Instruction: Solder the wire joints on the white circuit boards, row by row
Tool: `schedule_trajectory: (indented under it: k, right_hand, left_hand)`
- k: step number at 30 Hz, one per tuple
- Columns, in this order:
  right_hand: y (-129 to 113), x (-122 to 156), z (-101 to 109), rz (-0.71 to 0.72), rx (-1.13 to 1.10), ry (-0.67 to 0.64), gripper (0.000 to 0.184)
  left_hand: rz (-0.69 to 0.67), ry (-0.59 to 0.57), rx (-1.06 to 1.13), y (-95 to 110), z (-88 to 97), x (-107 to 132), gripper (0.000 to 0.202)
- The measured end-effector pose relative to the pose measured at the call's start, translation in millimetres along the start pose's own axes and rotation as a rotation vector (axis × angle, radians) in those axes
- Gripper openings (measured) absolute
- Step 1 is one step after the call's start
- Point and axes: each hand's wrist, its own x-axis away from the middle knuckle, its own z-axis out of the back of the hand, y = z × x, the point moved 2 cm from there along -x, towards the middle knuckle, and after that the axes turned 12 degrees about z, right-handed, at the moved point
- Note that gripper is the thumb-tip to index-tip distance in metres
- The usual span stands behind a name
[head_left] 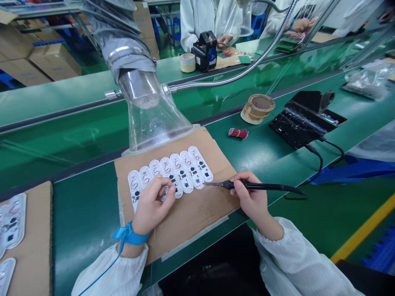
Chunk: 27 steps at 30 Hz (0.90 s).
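My right hand [249, 197] grips a soldering iron [228, 185] by its black handle. The iron's metal tip points left and is at the lower end of one of the white circuit boards [200, 164], near the right of the row. Several of these long, rounded boards lie side by side on a cardboard sheet [191, 222], each with black parts and short red wires. Over the left boards, my left hand [156, 201] is closed in a pinch and partly covers them. A thin strand, apparently solder wire, shows faintly at its fingers. A blue wrist strap [132, 236] circles that wrist.
A clear fume hood [154, 123] stands behind the boards. To the right are a tape roll [257, 109], a bundle of red wires [238, 133] and a black stand [300, 121]. More boards [14, 222] lie on cardboard at left. Co-workers' hands [225, 40] are across the bench.
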Motion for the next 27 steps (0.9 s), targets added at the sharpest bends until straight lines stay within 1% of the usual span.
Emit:
schedule_trajectory:
  k: [2, 7, 10, 13, 19, 27]
  right_hand:
    - [0.0, 0.0, 0.1, 0.001, -0.030, 0.013, 0.034]
    - [1.4, 1.7, 0.7, 0.041, 0.013, -0.056, 0.028]
    - [2.3, 2.8, 1.5, 0.051, 0.023, -0.054, 0.026]
    - [2.8, 2.9, 1.7, 0.042, 0.017, -0.049, 0.028]
    - [0.7, 1.5, 1.0, 0.064, 0.024, -0.102, 0.028]
    - [3.1, 3.1, 2.0, 0.022, 0.033, -0.063, 0.033]
  left_hand:
    - [0.000, -0.001, -0.002, -0.1, 0.2, 0.3, 0.013]
    - [0.003, -0.007, -0.002, 0.9, 0.0, 0.0, 0.013]
    - [-0.004, -0.010, -0.005, 0.7, -0.4, -0.3, 0.012]
    - [-0.004, -0.008, -0.005, 0.4, -0.3, -0.5, 0.012]
    - [0.016, -0.009, 0.001, 1.8, 0.0, -1.0, 0.012]
    - [0.029, -0.014, 0.021, 1.6, 0.0, -1.7, 0.011]
